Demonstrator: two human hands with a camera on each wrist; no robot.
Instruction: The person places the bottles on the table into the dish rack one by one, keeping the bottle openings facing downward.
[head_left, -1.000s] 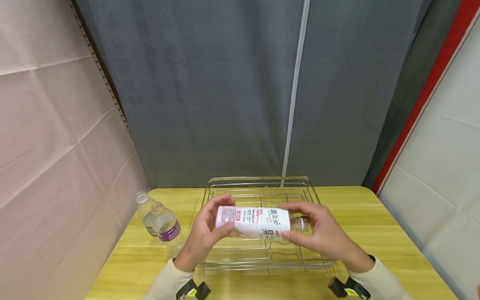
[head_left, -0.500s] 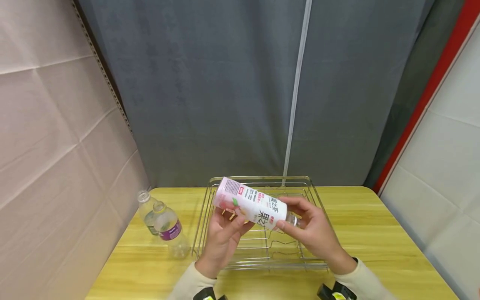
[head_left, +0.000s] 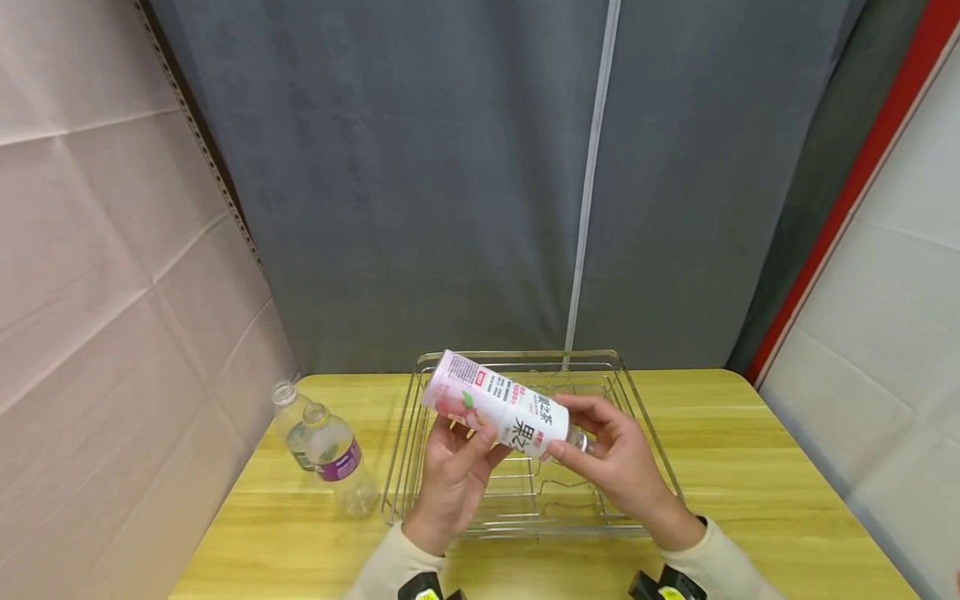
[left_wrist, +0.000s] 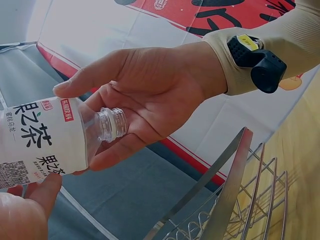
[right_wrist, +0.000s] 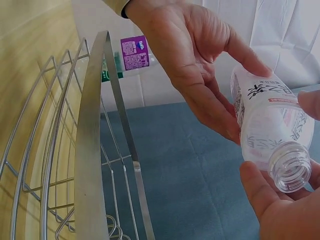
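both hands are up over the wire rack (head_left: 645, 417) with the white-labelled bottle (head_left: 498, 406) between them — no cap on it, open neck plain in the right wrist view. a second ago it lay level across the rack; now its base is tipped up and away to the left, neck pointing down towards the person. since half a second back it has barely shifted, just a touch further left.

the left hand (head_left: 453, 467) has come in underneath, fingers curled up around the labelled body, thumb on the label. the right hand (head_left: 611, 458) pinches the neck end, fingertips and thumb closed round the clear shoulder, palm cupped under the mouth.

the bottle is in the air, clear of the rack, which sits on the yellow wooden table (head_left: 750, 467). off to the left stand the purple-labelled bottle (head_left: 333, 454) and, just behind it, touching or nearly so, the green-labelled bottle (head_left: 291, 423) — both uncapped, both where they were.
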